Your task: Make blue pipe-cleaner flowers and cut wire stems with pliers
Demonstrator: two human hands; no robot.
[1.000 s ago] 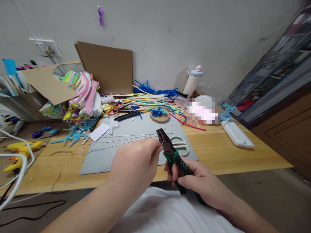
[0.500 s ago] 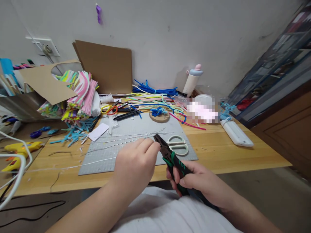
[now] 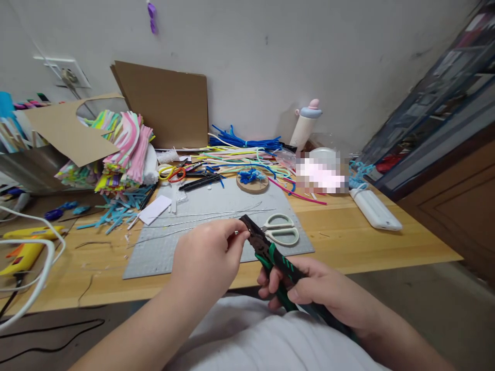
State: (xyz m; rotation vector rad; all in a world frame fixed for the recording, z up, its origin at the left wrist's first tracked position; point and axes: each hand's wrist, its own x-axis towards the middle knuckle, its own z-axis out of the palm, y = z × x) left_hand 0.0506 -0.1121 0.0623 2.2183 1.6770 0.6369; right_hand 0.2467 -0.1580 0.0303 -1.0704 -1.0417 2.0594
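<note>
My right hand (image 3: 309, 288) is wrapped around the green-and-black handles of a pair of pliers (image 3: 261, 242), their dark jaws pointing up and left. At the jaws, the thumb and fingers of my left hand (image 3: 211, 250) pinch a thin metal wire, whose held end is mostly hidden by the fingers. Several silver wires (image 3: 193, 221) lie across the grey cutting mat (image 3: 154, 263) behind my left hand. White-handled scissors (image 3: 284, 237) rest on the mat just beyond the pliers.
Pipe cleaners (image 3: 240, 154) lie along the wall, near a round wooden disc (image 3: 253, 189) with blue pieces. At left are a yellow glue gun (image 3: 23, 257), a white cable and bundled pipe cleaners (image 3: 127, 139). A bottle (image 3: 305, 126) and a white power bank (image 3: 375, 208) stand right.
My left hand has shifted slightly left, and its thumb and fingertips now show in a pinch by the jaws. The wire trailing left from it has become hard to see. The pliers' handles look slightly wider apart.
</note>
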